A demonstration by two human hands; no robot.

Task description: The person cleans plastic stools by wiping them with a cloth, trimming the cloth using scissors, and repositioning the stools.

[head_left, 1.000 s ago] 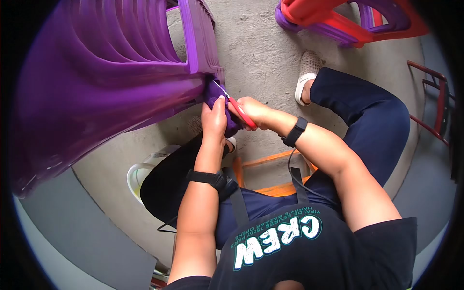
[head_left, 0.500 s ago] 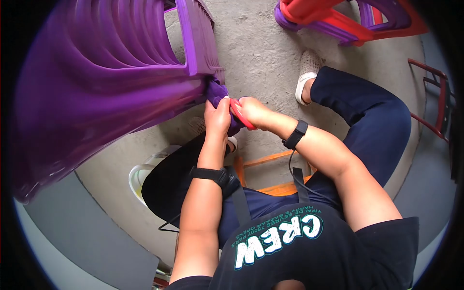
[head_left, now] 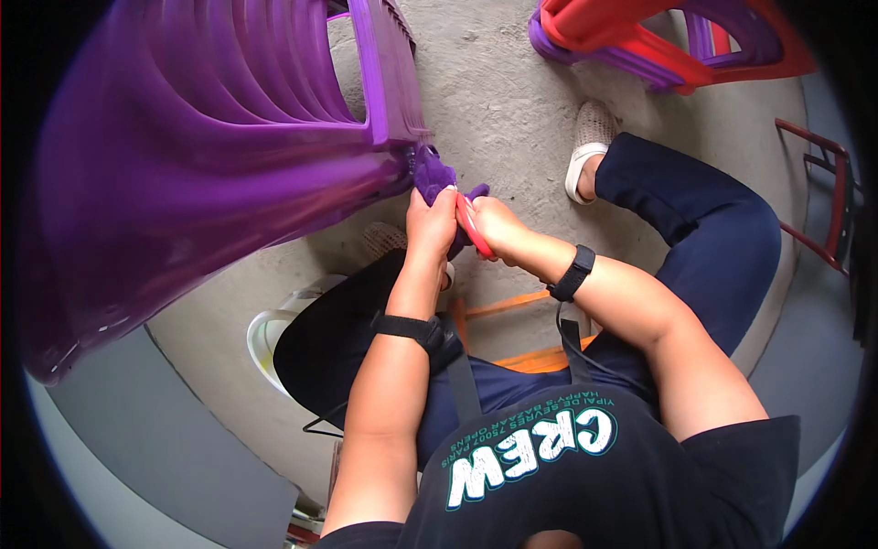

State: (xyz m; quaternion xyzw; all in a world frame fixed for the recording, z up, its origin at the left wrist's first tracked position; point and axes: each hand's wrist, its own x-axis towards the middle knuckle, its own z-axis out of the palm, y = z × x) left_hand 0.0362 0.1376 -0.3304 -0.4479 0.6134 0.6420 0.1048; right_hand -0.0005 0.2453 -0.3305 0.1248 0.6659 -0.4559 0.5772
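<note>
I see left hand point(head_left: 432, 222) fingers closed on purple cloth point(head_left: 433, 172) — soft, crumpled, bunching just past the fingertips. Right hand point(head_left: 499, 227) grips red scissors point(head_left: 469, 226) alongside; blades I can't make out. Back from the fingers, black shirt point(head_left: 594, 499) — "CREW", "75007 PARIS".

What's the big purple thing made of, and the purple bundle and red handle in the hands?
The big purple thing looks like glossy moulded plastic: light streaks its smooth curves. The purple bundle seems to be soft, matt fabric, since it is rumpled; which kind I can't tell. The red handle is probably smooth plastic, with a pale highlight.
</note>
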